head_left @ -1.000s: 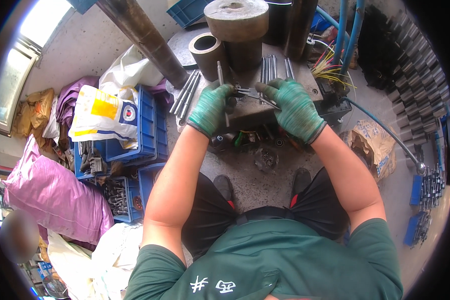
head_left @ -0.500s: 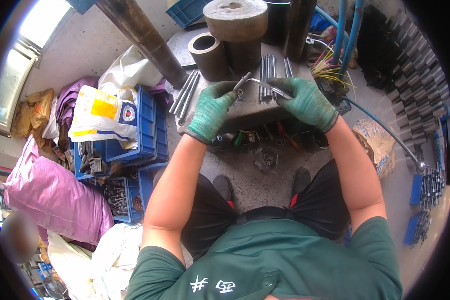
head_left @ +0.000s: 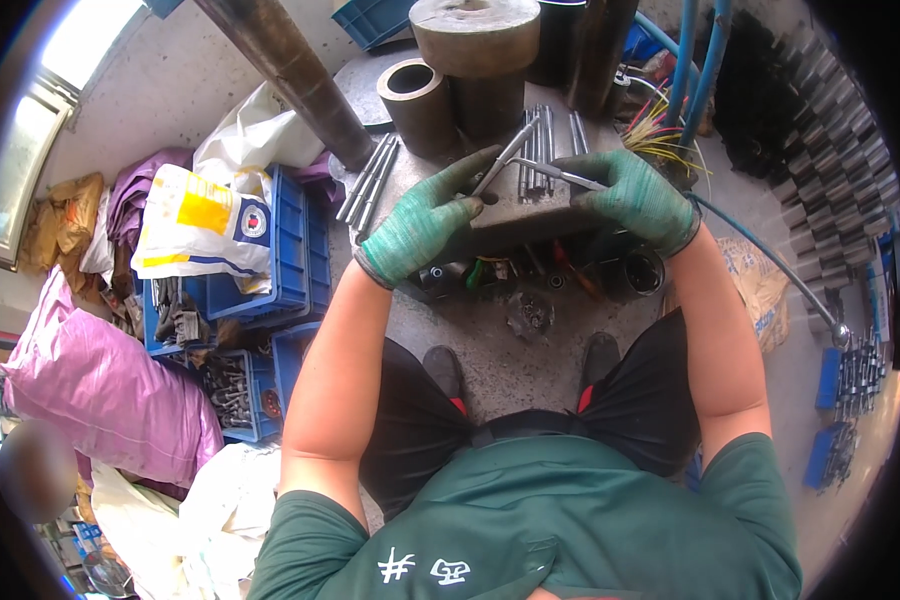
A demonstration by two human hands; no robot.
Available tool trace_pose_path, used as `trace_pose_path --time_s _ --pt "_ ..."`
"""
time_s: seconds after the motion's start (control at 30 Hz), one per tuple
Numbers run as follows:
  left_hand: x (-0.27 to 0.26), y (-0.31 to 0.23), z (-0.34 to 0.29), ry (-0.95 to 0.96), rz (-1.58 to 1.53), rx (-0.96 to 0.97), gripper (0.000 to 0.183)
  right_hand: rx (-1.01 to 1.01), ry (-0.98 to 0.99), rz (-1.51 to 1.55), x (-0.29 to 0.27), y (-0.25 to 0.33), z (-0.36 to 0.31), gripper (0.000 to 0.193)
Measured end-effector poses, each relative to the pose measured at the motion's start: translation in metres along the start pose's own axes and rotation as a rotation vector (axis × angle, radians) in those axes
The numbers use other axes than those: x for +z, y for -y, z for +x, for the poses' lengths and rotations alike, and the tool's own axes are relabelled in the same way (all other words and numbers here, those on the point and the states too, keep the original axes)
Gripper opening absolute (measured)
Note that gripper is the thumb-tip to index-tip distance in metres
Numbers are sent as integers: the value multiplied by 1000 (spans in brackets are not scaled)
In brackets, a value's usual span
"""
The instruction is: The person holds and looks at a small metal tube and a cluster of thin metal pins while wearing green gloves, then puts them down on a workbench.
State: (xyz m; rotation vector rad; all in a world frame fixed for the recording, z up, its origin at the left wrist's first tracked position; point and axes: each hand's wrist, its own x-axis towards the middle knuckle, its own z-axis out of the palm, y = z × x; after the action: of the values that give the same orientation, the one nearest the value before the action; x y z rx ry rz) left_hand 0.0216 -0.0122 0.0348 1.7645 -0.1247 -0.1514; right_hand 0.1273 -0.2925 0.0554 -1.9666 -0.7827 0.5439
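The left hand (head_left: 418, 222) grips a slanted metal rod (head_left: 504, 157) in its fingers, over the counter (head_left: 515, 214). The right hand's (head_left: 642, 200) fingers hold a thin metal tool (head_left: 568, 177), its tip at the rod. Spare rods (head_left: 374, 185) lie left.

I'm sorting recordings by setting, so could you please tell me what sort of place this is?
Probably a metalworking shop: metal rods lie near a thick tube, and a blue crate holds metal parts.
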Motion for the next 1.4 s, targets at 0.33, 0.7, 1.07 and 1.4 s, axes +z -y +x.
trace_pose_path --time_s 0.33,0.7,1.07,1.4 --pt "9 9 5 -89 -197 61 47 -59 139 -145 17 12 0 52" --pt "7 15 5 -13 -688 -50 58 -85 147 -117 24 20 0 53" --pt "-2 31 14 51 -1070 -7 59 -14 183 178 51 -4 3 52" --pt "-18 35 10 43 -1299 19 64 -167 -113 -341 60 -13 6 39"
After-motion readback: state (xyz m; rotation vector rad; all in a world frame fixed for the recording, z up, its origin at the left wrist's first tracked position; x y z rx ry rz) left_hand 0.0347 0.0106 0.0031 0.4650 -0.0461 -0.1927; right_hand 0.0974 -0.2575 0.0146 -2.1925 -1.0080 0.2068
